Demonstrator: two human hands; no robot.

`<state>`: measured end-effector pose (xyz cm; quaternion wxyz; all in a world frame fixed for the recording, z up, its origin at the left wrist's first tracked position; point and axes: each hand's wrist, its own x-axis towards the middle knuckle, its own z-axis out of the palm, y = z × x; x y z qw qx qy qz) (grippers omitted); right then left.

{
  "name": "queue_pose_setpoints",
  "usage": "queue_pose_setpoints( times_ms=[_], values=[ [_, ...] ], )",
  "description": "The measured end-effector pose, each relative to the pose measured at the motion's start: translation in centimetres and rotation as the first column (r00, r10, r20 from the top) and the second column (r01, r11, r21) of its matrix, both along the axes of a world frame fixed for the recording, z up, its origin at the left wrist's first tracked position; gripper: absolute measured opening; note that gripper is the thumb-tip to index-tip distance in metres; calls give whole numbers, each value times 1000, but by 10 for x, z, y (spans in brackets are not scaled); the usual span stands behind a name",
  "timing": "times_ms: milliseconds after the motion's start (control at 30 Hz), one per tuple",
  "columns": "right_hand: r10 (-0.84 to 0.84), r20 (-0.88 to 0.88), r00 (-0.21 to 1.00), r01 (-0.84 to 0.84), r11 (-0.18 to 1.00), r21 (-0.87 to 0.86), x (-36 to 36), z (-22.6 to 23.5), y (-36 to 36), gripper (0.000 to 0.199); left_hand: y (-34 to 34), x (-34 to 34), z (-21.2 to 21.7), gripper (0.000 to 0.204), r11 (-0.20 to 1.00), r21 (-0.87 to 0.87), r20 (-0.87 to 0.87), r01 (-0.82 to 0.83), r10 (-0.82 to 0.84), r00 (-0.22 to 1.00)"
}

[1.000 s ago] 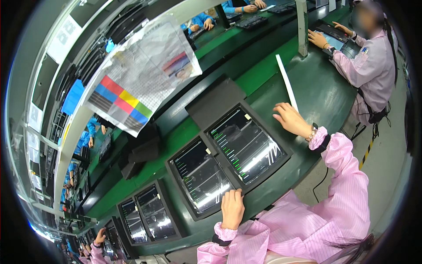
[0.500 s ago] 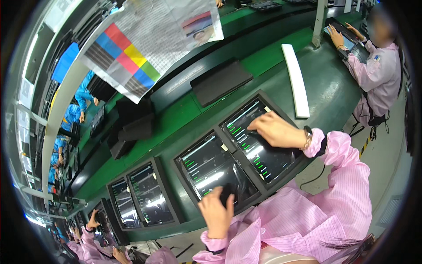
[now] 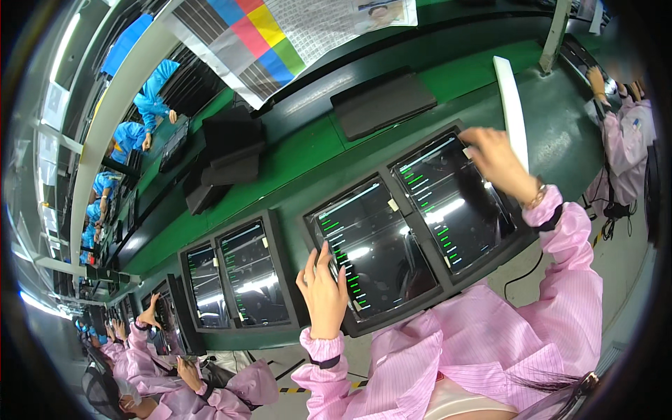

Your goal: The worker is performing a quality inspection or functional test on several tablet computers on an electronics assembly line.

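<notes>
In front of me on the green bench lies a black frame (image 3: 413, 303) with two lit dark screens side by side, the left screen (image 3: 381, 259) and the right screen (image 3: 458, 203), both showing green and white lines. My left hand (image 3: 324, 294) is at the left edge of the left screen, its fingers apart and holding nothing. Over the upper right corner of the right screen is my right hand (image 3: 500, 161), fingers stretched toward the left. Its thumb is close to a pale tab (image 3: 468, 152) there; whether they touch is unclear. Another pale tab (image 3: 393, 204) sits on the left screen.
To the left, a second black frame (image 3: 280, 266) holds two lit screens. Black padded pieces (image 3: 231, 136) and a dark flat panel (image 3: 381, 101) lie beyond. A white strip (image 3: 513, 105) stretches along the right. A printed colour sheet (image 3: 262, 35) hangs overhead. Co-workers sit at both sides.
My left hand has moved from the left screen's lower part to its left edge. My right hand has shifted from mid-screen to the right screen's upper right corner. The view has shifted.
</notes>
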<state>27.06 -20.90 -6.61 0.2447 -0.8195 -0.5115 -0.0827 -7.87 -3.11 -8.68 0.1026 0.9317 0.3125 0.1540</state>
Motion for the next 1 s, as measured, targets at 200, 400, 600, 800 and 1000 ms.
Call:
queue_pose_setpoints(
  times_ms=[200, 400, 600, 800, 1000],
  values=[
    [-486, 324, 812, 583, 709, -397, 78, -67, -73, 59, 13, 5, -11, 36, 996, 34, -109, 85, -81, 991],
    [-469, -84, 879, 443, 870, -215, 80, -84, -125, 59, -35, -44, 6, 105, 959, -258, 21, 115, -114, 993],
    [-271, -260, 927, 325, 926, 193, -36, -21, -106, 48, -76, -53, -26, 115, 930, -355, 100, 94, -62, 993],
    [-88, -292, 952, 153, 966, 208, -151, -3, -34, 56, -60, -19, -28, 117, 956, -267, 132, 122, -89, 987],
    [5, -210, 978, 27, 988, 149, -180, -24, -7, 56, -68, -15, -28, 101, 992, -88, 84, 86, -78, 993]
  ],
)
